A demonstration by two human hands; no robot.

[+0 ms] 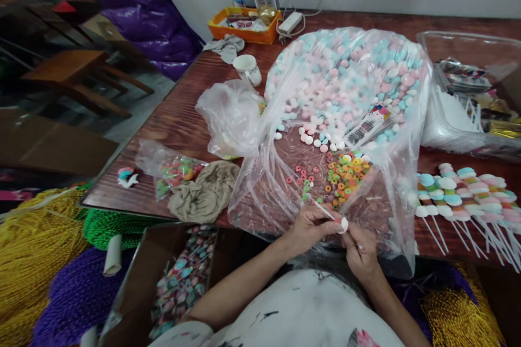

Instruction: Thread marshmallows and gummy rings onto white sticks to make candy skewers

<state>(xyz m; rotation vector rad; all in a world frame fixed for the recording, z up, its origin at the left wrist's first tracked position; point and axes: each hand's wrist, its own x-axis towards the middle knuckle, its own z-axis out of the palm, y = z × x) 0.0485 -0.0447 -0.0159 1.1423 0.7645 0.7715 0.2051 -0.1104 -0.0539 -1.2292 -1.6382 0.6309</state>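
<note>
My left hand (308,232) is closed around a thin white stick (323,207) that slants up to the left. A white candy (344,224) sits at the stick's lower end, with something reddish beside it, mostly covered by my fingers. My right hand (361,252) pinches at that white candy from the right; a small white bit shows between its fingers. Just beyond my hands, ring-shaped candies (349,176) in yellow, orange, green and red lie on a clear plastic bag (260,195). Pastel candies (325,81) fill the bag's far part, with printed packets (368,126) on top.
Finished-looking candy skewers (451,195) lie at the right, below a clear bin (448,138) of sticks and wrappers. To the left are a brown cloth (207,191), a bag of gummies (175,171) and a paper cup (248,69). A box of wrapped candies (183,276) stands below the table edge.
</note>
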